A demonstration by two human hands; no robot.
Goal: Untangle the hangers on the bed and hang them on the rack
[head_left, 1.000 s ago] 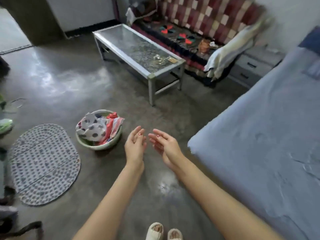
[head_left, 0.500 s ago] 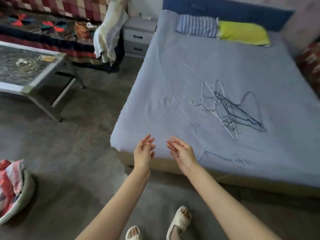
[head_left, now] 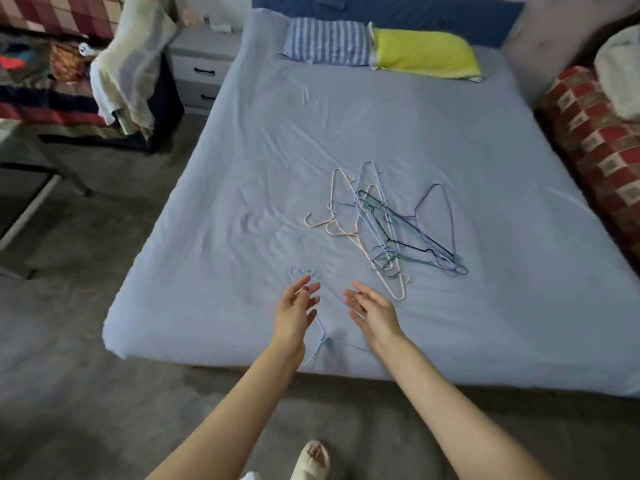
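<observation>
Both hands hover empty, fingers loosely spread: left hand (head_left: 294,315), right hand (head_left: 375,313). A pale blue hanger (head_left: 320,336) lies between them, seemingly untouched; the tangled hangers (head_left: 388,230) lie beyond the right fingertips on the bed (head_left: 242,188).

A tangled pile of wire hangers (head_left: 388,230) lies on the bed (head_left: 242,188), near its middle, with a single hanger (head_left: 323,336) lying apart at the bed's near edge. Two pillows (head_left: 381,50) sit side by side at the bed's far end. A nightstand (head_left: 201,69) stands left of the bed's head, and a sofa (head_left: 595,140) runs along the bed's right side.
</observation>
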